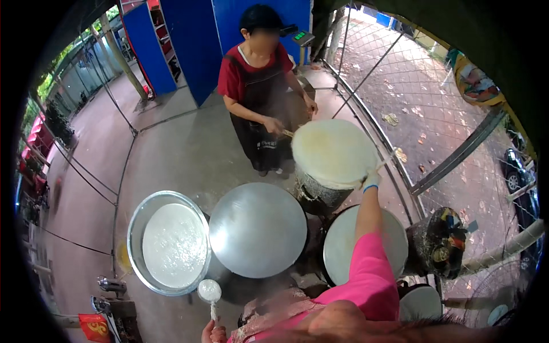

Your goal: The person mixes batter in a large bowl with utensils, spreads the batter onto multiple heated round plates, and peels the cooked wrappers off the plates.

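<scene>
My left hand [214, 332] is closed around the handle of a ladle [209, 291] full of white batter. The ladle is beside the near rim of a metal basin [134, 257] of white batter [176, 246]. My right hand [371, 179], with a pale covering and a blue band at the wrist, reaches far forward to the near right edge of a round pale sheet [332, 150] on a drum-like stand [321, 199]; what its fingers hold is unclear. A round metal griddle [258, 230] is right of the basin. Under my right arm is another round pale surface [336, 248].
Across from me stands a person [261, 85] in a dark apron, holding a stick by the sheet. A wire mesh fence [377, 81] runs along the right. A dark cylinder [437, 244] with things on top stands at the right, and a metal flask [111, 284] at the lower left.
</scene>
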Available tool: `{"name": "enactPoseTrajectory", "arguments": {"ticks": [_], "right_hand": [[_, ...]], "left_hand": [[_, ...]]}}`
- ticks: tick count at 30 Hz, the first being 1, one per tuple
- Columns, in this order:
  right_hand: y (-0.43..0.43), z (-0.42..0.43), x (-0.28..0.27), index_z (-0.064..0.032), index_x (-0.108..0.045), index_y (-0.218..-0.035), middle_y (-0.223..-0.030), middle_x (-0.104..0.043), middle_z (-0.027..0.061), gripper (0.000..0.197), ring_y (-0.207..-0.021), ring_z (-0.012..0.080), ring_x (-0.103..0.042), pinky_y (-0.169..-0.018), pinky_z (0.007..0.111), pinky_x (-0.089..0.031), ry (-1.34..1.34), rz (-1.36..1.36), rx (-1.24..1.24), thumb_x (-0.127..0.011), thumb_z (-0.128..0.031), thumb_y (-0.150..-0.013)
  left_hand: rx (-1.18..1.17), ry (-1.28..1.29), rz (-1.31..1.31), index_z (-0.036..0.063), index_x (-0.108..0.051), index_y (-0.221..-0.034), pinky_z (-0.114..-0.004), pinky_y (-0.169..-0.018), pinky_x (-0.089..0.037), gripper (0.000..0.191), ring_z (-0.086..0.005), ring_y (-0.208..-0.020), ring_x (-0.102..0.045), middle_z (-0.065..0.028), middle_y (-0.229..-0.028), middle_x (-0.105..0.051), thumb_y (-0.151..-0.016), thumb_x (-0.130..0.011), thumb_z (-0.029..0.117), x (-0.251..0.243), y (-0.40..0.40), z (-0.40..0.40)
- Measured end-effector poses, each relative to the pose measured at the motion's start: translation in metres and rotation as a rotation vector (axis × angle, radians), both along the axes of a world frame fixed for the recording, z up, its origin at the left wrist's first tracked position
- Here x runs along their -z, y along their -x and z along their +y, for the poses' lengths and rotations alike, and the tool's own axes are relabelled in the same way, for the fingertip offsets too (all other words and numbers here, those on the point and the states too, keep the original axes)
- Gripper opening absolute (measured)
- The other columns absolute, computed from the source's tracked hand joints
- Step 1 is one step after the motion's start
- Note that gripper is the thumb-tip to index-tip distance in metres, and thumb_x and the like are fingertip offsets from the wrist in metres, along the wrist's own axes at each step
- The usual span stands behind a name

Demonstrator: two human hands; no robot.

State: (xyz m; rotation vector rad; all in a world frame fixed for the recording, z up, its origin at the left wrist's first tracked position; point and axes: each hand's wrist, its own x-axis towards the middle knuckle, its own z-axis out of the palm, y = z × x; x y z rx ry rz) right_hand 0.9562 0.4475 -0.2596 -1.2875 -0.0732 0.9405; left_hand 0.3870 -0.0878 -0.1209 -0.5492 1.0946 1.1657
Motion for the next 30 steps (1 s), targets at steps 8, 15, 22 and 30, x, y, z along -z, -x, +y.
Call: {"name": "enactPoseTrajectory", "arguments": {"ticks": [8, 15, 22, 30], "right_hand": [[-0.040, 0.017, -0.009, 0.0030, -0.059, -0.082, -0.068, -0.058, 0.0159, 0.020, -0.052, 0.0235, -0.054, -0.043, 0.039, -0.042, 0.404, -0.438, -0.046, -0.063, -0.015, -0.072], [-0.039, -0.054, 0.005, 0.0059, -0.052, -0.114, -0.109, -0.059, 0.0202, 0.048, -0.097, 0.0308, -0.058, -0.083, 0.036, -0.044, 0.153, -1.412, 0.008, -0.061, -0.028, -0.082], [0.201, -0.109, -0.047, 0.0044, -0.063, -0.098, -0.086, -0.067, 0.0130, 0.033, -0.080, 0.0209, -0.062, -0.074, 0.033, -0.046, 0.117, -1.214, -1.182, -0.064, -0.020, -0.076], [0.520, -0.258, -0.097, -0.0111, -0.065, -0.086, -0.081, -0.064, 0.0158, 0.032, -0.077, 0.0337, -0.062, -0.070, 0.044, -0.048, 0.014, -2.056, -1.802, -0.053, -0.038, -0.074]], "left_hand": [[-0.094, -0.007, 0.068, 0.0078, -0.052, -0.081, -0.021, -0.034, -0.031, 0.024, -0.0045, -0.039, -0.033, 0.0047, -0.053, -0.039, -0.090, -0.048, 0.030, -0.038, -0.032, 0.015], [-0.186, -0.264, -0.074, 0.0079, -0.050, -0.090, -0.017, -0.032, -0.028, 0.018, -0.0036, -0.039, -0.032, 0.0067, -0.053, -0.034, -0.092, -0.045, 0.025, -0.019, -0.007, 0.012], [-0.287, -0.619, -0.298, 0.0194, -0.044, -0.119, -0.017, -0.030, -0.027, 0.026, -0.0078, -0.045, -0.035, -0.0019, -0.064, -0.038, -0.093, -0.042, 0.023, 0.037, 0.087, -0.003], [0.135, -0.214, 0.128, 0.0143, -0.039, -0.098, -0.016, -0.029, -0.028, 0.014, -0.0045, -0.040, -0.034, 0.0000, -0.060, -0.041, -0.088, -0.049, 0.013, 0.199, 0.276, 0.043]]}}
